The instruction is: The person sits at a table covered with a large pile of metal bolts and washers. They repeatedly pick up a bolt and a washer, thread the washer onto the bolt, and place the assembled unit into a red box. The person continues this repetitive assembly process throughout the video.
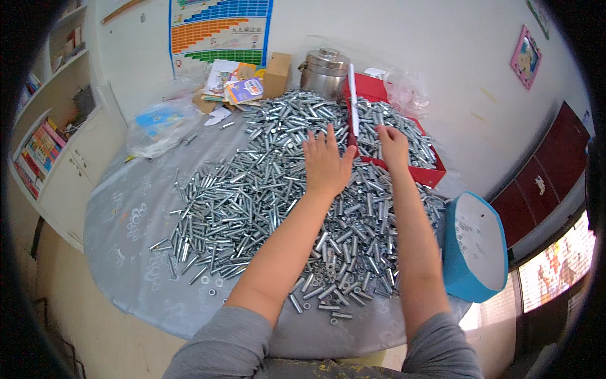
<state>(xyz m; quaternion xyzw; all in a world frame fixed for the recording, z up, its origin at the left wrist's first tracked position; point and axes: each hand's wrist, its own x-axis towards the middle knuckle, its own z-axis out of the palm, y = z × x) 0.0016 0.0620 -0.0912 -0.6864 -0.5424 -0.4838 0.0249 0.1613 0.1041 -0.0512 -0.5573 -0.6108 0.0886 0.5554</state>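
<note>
While both forearms reach forward from the lower edge of the head view, out of grey sleeves (218, 344), the left hand (328, 165) is spread wide, back upward, over a broad heap of silvery metal rods and sleeves (227, 208). Its fingers point away from the person and it appears to grip nothing; the thumb lies just beside a white and red panel (354, 107) that stands on edge, though whether they touch cannot be told. Over a red box (427, 177), the right hand (394, 150) has its fingers bent and drawn toward the thumb; whether a piece is pinched there cannot be made out.

More metal pieces fill the red box, and the main heap spreads across the middle of the grey-covered worktop (126, 234), with a few small rings (212, 292) at its near edge. To the right of the heap stands a blue box (450, 252) with a white inside, where small rings lie. Behind the heap are a lidded metal pot (325, 72), a cardboard box (276, 76) and some booklets (245, 90). At the far left of the worktop lies a plastic bag (161, 129) with blue in it.
</note>
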